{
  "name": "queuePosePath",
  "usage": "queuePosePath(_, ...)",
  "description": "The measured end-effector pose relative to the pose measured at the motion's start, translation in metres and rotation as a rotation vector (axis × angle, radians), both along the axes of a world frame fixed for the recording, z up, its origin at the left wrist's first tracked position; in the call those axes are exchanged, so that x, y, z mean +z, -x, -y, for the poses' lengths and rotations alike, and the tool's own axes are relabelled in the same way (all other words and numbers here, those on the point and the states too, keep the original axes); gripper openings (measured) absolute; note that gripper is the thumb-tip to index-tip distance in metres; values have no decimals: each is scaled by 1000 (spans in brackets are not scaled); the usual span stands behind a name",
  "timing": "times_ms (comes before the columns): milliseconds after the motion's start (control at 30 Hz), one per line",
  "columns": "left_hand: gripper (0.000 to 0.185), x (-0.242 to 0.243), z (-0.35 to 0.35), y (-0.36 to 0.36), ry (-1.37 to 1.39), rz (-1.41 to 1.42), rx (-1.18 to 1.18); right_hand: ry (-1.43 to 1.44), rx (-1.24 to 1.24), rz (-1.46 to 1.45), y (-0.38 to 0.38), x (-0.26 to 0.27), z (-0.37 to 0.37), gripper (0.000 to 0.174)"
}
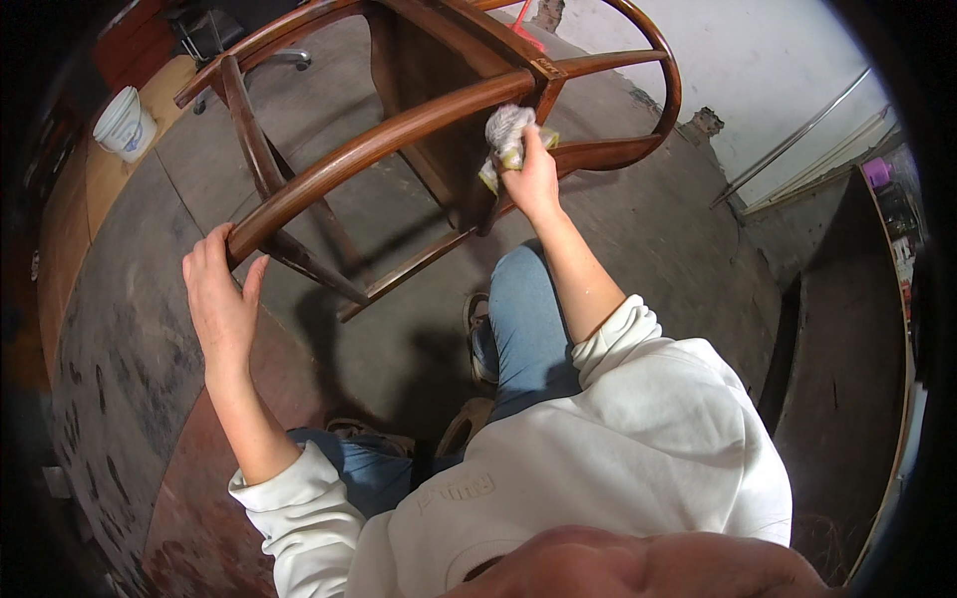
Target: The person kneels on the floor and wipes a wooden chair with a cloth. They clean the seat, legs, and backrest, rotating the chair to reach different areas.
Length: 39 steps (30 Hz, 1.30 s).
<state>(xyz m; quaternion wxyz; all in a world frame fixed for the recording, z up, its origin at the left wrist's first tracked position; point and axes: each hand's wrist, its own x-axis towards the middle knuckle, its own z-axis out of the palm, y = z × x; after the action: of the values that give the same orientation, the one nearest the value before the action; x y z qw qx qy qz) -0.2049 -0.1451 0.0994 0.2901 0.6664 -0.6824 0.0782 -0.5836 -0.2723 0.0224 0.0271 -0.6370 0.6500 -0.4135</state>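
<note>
A brown varnished wooden chair [389,143] lies tipped over in front of me, its legs and stretchers pointing left. A curved frame loops out on its right side. My left hand [217,295] holds the lower left end of the thick rounded rail, with fingers over the tip and thumb on the near side. In my right hand [532,183] is a bunched whitish cloth [511,133] with yellow-green edging. The cloth is at the right end of that rail, beside the seat frame; whether it touches the wood is hard to tell.
On a wooden board at upper left stands a white plastic bucket [123,128]. Behind the chair is a wheeled chair base [288,58]. A metal rod [796,134] leans on the chipped white wall [740,52]. A dark panel [845,351] borders the right.
</note>
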Motion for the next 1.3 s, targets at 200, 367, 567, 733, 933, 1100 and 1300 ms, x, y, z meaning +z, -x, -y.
queuePosePath(200, 53, 0, -3, -1, 32, -5, -44, 232, 63, 246, 0, 5, -9, 37)
queuePosePath(367, 54, 0, -4, 0, 41, -2, -36, 625, 267, 207, -6, 39, -4, 50)
queuePosePath(567, 52, -1, -1, 1, 45, 11, -29, 38, -69, -113, -18, 45, 6, 73)
queuePosePath(733, 49, -1, 1, 2, 24, 4, -6, 305, -37, 29, -10, 28, 11, 60)
queuePosePath(933, 50, 1, -2, 4, 36, 10, -14, 200, 25, 243, -3, 9, 3, 30)
queuePosePath(1100, 53, 2, -6, 2, 12, -26, -41, 542, 195, 245, -5, 10, -1, 24)
queuePosePath(1300, 53, 1, -4, 3, 15, 6, -22, 183, 38, 114, -10, 22, 8, 55)
